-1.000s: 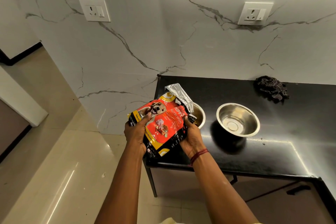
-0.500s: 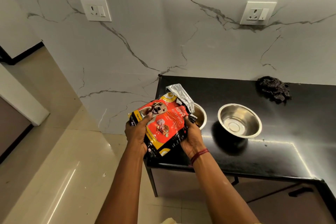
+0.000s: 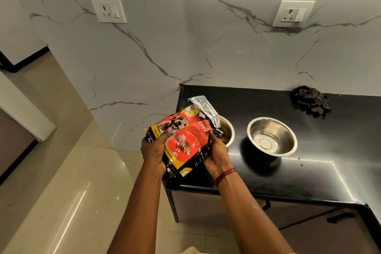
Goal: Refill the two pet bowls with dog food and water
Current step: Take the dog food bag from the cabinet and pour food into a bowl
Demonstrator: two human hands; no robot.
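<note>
Two bowls sat side by side on tabletop (image 3: 309, 181): left bowl (image 3: 227, 132) behind dog food bag (image 3: 183, 140), right bowl (image 3: 272, 136) beside it; cloth (image 3: 310, 102) far right, near wall.

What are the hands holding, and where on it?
The red-and-black dog food pouch: left hand on its left edge, right hand on its lower right edge.

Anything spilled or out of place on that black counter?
A few small specks lie on the counter right of the empty bowl, possibly stray kibble; too small to tell. A crumpled dark cloth sits by the wall. Otherwise nothing odd: both hands tip the food bag over the left bowl.
</note>
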